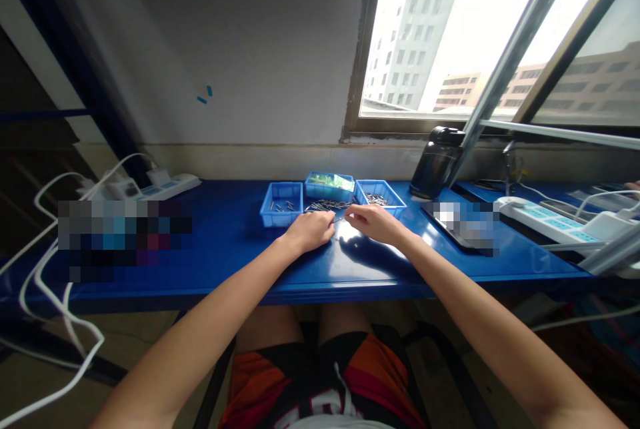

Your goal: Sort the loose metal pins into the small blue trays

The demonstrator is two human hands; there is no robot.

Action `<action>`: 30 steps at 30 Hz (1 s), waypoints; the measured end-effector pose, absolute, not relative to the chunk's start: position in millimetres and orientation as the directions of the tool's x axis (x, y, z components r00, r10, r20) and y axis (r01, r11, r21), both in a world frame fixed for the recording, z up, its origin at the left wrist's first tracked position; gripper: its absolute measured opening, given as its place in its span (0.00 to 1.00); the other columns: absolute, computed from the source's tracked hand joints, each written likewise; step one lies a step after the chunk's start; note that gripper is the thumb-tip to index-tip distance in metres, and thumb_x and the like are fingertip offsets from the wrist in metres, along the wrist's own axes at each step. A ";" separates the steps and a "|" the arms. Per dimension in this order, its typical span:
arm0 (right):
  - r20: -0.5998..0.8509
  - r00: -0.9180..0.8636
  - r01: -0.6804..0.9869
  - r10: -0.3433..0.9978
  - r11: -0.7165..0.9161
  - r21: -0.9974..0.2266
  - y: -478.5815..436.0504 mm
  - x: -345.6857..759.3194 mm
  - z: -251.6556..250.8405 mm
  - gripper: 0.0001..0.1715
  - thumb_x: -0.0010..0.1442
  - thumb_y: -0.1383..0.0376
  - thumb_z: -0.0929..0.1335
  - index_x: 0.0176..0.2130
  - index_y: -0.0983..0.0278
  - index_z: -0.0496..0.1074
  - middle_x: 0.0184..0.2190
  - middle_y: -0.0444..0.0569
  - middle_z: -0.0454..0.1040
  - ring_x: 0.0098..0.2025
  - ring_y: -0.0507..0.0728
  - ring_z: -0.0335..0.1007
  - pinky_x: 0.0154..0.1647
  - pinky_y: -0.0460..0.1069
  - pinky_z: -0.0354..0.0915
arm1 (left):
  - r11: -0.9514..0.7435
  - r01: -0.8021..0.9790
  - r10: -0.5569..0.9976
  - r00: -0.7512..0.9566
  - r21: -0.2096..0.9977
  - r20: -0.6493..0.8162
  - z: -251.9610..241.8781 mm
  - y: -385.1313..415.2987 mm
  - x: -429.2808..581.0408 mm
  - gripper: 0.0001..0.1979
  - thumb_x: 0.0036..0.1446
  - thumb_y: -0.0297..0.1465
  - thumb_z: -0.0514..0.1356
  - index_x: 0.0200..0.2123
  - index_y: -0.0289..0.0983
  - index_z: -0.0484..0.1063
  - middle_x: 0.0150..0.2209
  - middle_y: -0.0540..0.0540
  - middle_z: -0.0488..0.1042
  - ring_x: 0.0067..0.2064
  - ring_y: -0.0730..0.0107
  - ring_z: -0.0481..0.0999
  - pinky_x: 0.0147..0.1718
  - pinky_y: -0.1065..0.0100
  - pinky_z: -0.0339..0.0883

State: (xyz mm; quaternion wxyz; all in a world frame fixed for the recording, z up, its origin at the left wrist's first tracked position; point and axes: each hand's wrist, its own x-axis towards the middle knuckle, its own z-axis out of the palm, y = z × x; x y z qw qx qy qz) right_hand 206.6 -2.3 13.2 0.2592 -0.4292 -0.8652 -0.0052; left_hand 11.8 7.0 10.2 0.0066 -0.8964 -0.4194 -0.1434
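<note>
My left hand (313, 231) is closed, its fingers curled in low over the blue table; whatever they hold is hidden. Facing it, my right hand (373, 221) pinches with thumb and forefinger. A thin metal piece (341, 218) shows between the two hands, too small to name exactly. Just behind them lies a pile of slim metal pins (327, 205), like rivets or screws. The left blue bin (281, 218) holds several similar pieces. More lie in the right blue bin (397, 202). A third bin (315, 193) behind the pile contains a green and clear plastic packet (331, 181).
The blue table (225, 242) runs along a wall and window. A black bottle (436, 162) and a phone-like device (453, 228) stand and lie on the right. Power strips (547, 221) with white cables are at both sides. A blurred patch covers the left.
</note>
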 end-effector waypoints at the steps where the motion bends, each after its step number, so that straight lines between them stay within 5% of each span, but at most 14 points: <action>1: 0.448 -0.496 0.751 0.744 0.627 -0.208 -1.4 207.2 12.7 0.12 0.58 0.63 0.61 0.35 0.64 0.72 0.20 0.44 0.68 0.21 0.47 0.57 0.24 0.43 0.51 | -0.650 0.750 0.749 0.604 0.123 0.274 10.6 6.6 11.7 0.08 0.56 0.31 0.50 0.35 0.38 0.67 0.35 0.44 0.74 0.36 0.64 0.74 0.32 0.70 0.65; 9: 0.364 -0.572 0.724 0.735 0.661 -0.196 4.1 206.5 5.0 0.11 0.58 0.65 0.61 0.35 0.63 0.72 0.22 0.45 0.70 0.23 0.48 0.60 0.27 0.43 0.53 | -0.721 0.673 0.671 0.617 0.167 0.411 12.8 5.3 12.3 0.10 0.59 0.33 0.48 0.37 0.39 0.67 0.34 0.47 0.73 0.35 0.68 0.73 0.33 0.71 0.64; 30: 0.341 -0.585 0.736 0.736 0.659 -0.158 5.8 206.2 0.0 0.09 0.56 0.66 0.62 0.28 0.65 0.69 0.19 0.43 0.67 0.21 0.47 0.57 0.25 0.43 0.51 | -0.803 0.584 0.572 0.699 0.119 0.430 8.5 7.8 12.5 0.11 0.59 0.35 0.49 0.41 0.40 0.67 0.36 0.49 0.73 0.36 0.69 0.73 0.33 0.71 0.65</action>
